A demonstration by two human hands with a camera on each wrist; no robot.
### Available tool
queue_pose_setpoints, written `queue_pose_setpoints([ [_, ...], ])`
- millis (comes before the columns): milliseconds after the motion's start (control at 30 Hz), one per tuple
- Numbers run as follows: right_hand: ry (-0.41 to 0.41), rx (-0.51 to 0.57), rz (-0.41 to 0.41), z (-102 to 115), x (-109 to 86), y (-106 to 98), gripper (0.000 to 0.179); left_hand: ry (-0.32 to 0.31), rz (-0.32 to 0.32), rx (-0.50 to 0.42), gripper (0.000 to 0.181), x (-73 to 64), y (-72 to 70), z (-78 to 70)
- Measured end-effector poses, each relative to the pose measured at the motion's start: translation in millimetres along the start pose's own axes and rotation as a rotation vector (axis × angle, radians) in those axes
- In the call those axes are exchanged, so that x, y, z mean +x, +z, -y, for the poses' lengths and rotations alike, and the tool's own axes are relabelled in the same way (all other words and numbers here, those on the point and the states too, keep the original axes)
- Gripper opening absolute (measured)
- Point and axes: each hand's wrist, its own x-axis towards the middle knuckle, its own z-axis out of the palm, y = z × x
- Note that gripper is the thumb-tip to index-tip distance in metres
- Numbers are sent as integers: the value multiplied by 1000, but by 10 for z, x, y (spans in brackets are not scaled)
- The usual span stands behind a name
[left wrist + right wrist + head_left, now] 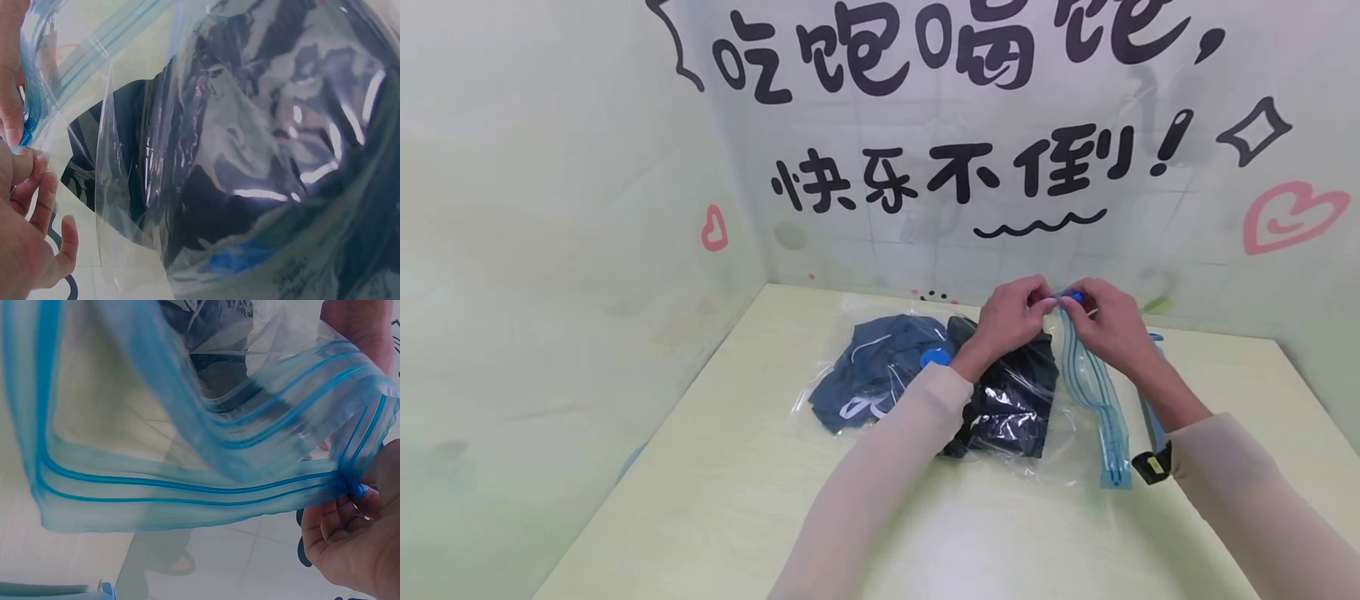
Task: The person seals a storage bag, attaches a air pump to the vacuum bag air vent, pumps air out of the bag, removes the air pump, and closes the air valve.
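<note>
Pale long sleeves [880,475] lie nearest us, the left crossing over a clear plastic bag [1063,454], the right reaching forward to the right of it. We see the left hand [1011,317] arched at the bag's far right corner, its grip pinched together on the end of a translucent blue zip strip [1088,387]. Just beside it, the right hand [1108,325] bends inward, its grip clamped on a small blue plastic slider [1075,296]. Blue-grey fabric [842,392] and dark folded fabric [1015,400] fill the bag on the pale yellow worktop [700,500].
</note>
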Motion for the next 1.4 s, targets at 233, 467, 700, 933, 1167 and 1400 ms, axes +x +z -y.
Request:
queue_pose_setpoints([
  [233,33,-1,41,19,56,-6,17,-37,-22,-17,12,25,14,20],
  [467,137,18,110,77,93,-36,19,-120,-60,-31,10,54,-2,15],
  [700,192,31,190,124,206,-64,20,-151,-97,-66,10,53,-24,26],
  [933,250,74,267,79,155,-91,24,-171,-69,-33,8,15,37,11],
  [1167,269,55,271,56,116,-130,30,-186,-64,-21,10,28,63,-59],
  [1400,268,112,306,0,38,-144,34,-197,-65,16,10,29,115,-61],
])
